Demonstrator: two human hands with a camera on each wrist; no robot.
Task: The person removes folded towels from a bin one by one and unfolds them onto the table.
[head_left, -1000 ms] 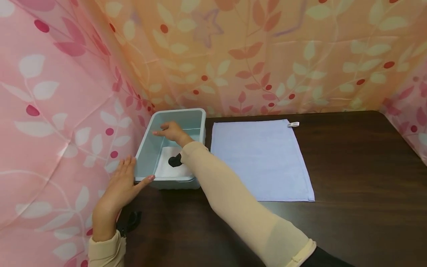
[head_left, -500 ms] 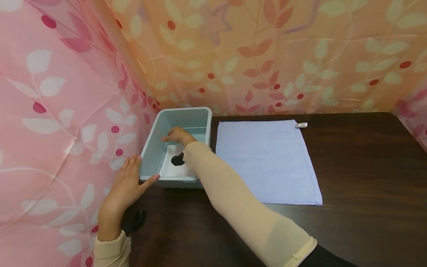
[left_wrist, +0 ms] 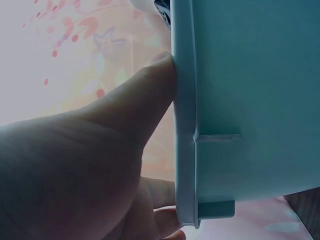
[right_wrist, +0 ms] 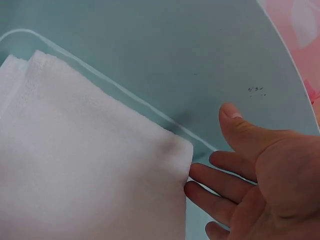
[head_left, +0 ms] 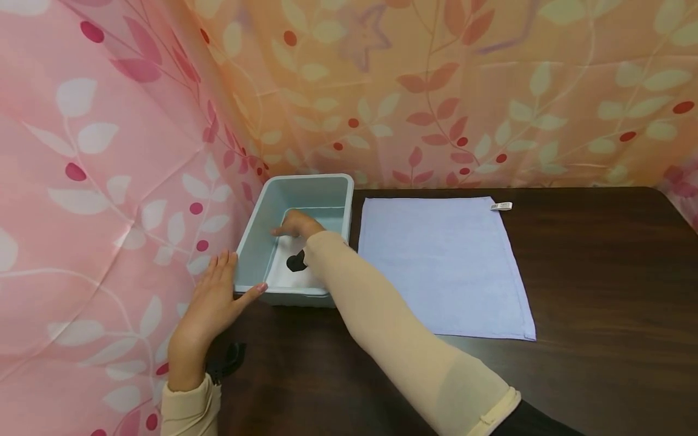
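A folded white towel [right_wrist: 95,150] lies on the floor of a light blue plastic bin [head_left: 297,180]. My right hand [head_left: 297,223] reaches down inside the bin. In the right wrist view, the right hand [right_wrist: 260,175] has its fingertips at the towel's edge; the thumb stands apart and pinches nothing. At the bin's near left corner is my left hand [head_left: 215,303], with fingers along the side and thumb on the front rim. The left wrist view shows the left thumb [left_wrist: 150,90] against the rim. The right sleeve hides part of the towel.
A pale lavender cloth [head_left: 444,260] lies flat on the dark wooden table [head_left: 594,290], right of the bin. Patterned curtains [head_left: 125,157] stand close to the bin at left and behind. Black pieces [head_left: 226,360] show beside both wrists.
My right hand has lowered deeper into the bin, towards the towel. The left hand stays at the bin's corner. The whole head view has shifted, so everything appears farther right.
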